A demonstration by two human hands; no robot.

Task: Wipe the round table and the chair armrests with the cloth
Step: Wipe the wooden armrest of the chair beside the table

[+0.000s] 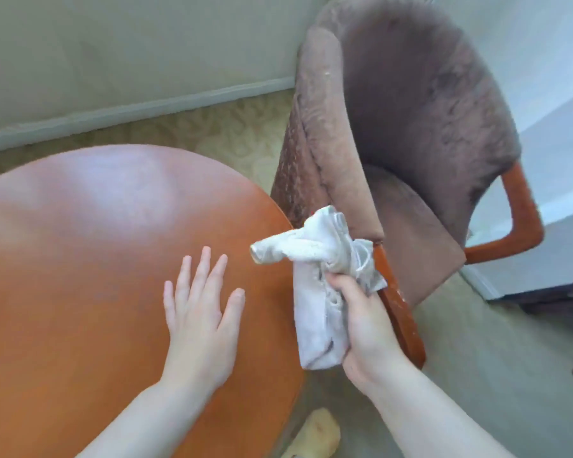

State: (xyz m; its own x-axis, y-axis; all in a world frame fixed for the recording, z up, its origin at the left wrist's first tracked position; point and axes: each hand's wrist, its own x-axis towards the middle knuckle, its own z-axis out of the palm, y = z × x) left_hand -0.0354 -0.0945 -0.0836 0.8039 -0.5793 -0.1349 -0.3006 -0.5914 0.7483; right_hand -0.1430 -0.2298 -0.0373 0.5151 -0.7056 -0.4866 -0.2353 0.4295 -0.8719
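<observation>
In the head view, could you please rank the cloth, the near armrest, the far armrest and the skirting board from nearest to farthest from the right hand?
1. cloth: held in the right hand.
2. near armrest: just beside it.
3. far armrest: across the seat.
4. skirting board: along the wall, upper left.

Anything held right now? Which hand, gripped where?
The right hand grips the white cloth around its bunched middle, loose ends sticking out above and below. The left hand holds nothing, spread flat on the round table.
</observation>
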